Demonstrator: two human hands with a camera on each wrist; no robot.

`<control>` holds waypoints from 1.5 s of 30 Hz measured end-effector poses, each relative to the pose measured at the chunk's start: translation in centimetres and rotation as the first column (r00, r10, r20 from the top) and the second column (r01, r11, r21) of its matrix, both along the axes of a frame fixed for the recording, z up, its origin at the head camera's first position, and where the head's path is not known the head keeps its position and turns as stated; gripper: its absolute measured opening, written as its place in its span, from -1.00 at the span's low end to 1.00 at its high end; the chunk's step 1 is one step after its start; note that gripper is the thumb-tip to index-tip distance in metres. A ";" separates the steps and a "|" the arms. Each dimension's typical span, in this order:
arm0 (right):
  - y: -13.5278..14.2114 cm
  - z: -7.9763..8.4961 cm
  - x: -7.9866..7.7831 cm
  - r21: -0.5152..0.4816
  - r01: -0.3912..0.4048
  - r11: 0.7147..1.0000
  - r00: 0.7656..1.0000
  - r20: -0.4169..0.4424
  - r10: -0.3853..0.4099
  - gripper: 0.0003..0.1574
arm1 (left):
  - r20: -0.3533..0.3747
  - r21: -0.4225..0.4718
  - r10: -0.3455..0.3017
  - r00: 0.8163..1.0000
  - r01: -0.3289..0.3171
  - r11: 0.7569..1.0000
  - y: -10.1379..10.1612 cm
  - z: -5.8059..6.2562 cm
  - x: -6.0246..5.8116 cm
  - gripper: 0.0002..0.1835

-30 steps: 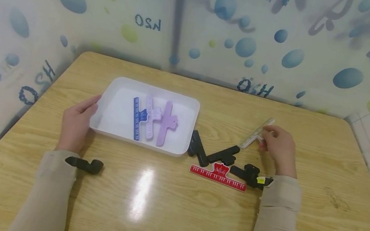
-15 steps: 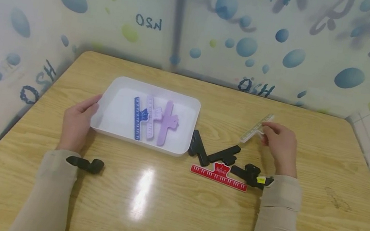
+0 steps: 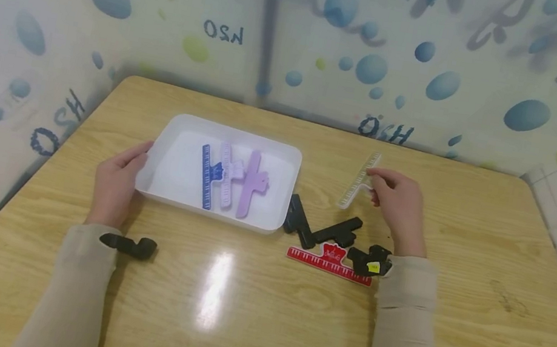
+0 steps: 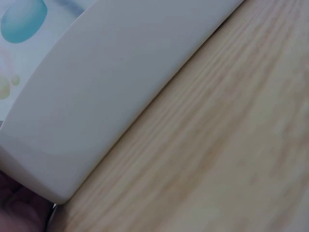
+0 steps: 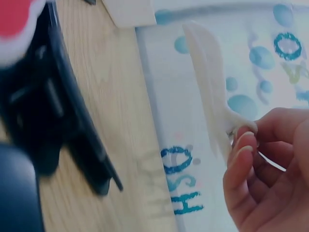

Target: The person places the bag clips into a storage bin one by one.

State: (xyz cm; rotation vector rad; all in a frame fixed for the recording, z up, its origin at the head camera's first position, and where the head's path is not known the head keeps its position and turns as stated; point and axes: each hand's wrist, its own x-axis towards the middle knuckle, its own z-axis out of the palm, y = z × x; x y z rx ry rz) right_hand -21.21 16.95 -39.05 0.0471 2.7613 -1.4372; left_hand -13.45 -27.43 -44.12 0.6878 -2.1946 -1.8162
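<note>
- Head view: the right hand [image 3: 396, 208] pinches the white clip [image 3: 358, 182] by its handle, to the right of the white tray [image 3: 165, 170] and beyond the black clips [image 3: 337, 231] – a grasp that probably suits the small handle and leaves the long bar free
- Head view: the left hand [image 3: 112, 189] lies against the tray's left end, seemingly to steady it on the table [image 3: 167, 308]
- Head view: inside the tray the blue clip [image 3: 205, 173], pale lilac clip [image 3: 225, 189] and purple clip [image 3: 247, 193] lie in a row, long bars roughly parallel, likely so that each takes little room
- Head view: the red clip [image 3: 316, 260] lies beside the black ones, at odd angles, as if simply left loose
- Left wrist view: the tray's wall meets the table; whether the hand curls under the corner or only presses it, I cannot tell
- Right wrist view: fingertips close on the white clip's handle – its bar held clear of the table
</note>
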 end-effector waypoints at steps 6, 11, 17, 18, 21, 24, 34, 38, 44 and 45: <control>-1.3 0.6 0.3 0.005 -0.034 0.999 0.999 -0.014 0.034 -0.64 | 0.006 -0.004 0.005 1.000 -0.005 1.000 -0.1 0.0 0.1 -0.66; -2.5 0.6 0.6 -0.043 -0.089 0.995 0.995 -0.040 0.087 -0.65 | 0.025 -0.031 0.006 1.000 -0.005 1.000 -0.1 0.0 0.1 -0.64; -4.5 0.4 0.7 -0.061 -0.154 0.986 0.988 -0.042 0.151 -0.65 | 0.029 -0.030 0.007 1.000 -0.006 1.000 -0.2 0.0 0.2 -0.64; -4.9 0.4 0.8 -0.058 -0.164 0.985 0.986 -0.039 0.162 -0.65 | 0.029 -0.032 0.008 1.000 -0.007 0.999 -0.2 0.0 0.2 -0.64; -6.2 0.5 1.1 -0.065 -0.197 0.978 0.980 -0.029 0.195 -0.66 | 0.025 -0.029 0.012 1.000 -0.012 1.000 -0.2 0.0 0.2 -0.65; -7.3 0.4 1.5 -0.064 -0.232 0.971 0.973 -0.026 0.231 -0.68 | 0.026 -0.043 0.010 1.000 -0.009 0.999 -0.2 -0.1 0.1 -0.65; -10.0 -0.5 2.7 0.011 -0.312 0.950 0.950 -0.018 0.312 -0.70 | 0.027 -0.061 -0.006 1.000 0.007 0.998 -0.1 -0.3 0.0 -0.64; -10.7 -0.7 3.0 0.070 -0.340 0.938 0.939 -0.027 0.342 -0.71 | 0.030 -0.073 -0.007 1.000 0.009 0.997 -0.2 -0.5 0.0 -0.65; -11.7 -1.3 3.3 0.147 -0.356 0.923 0.931 -0.025 0.363 -0.70 | 0.030 -0.094 -0.011 0.999 0.014 0.995 -0.3 -0.6 -0.1 -0.65; -11.9 -1.4 3.4 0.156 -0.356 0.921 0.932 -0.018 0.363 -0.69 | 0.030 -0.098 -0.013 0.999 0.016 0.995 -0.4 -0.6 -0.1 -0.65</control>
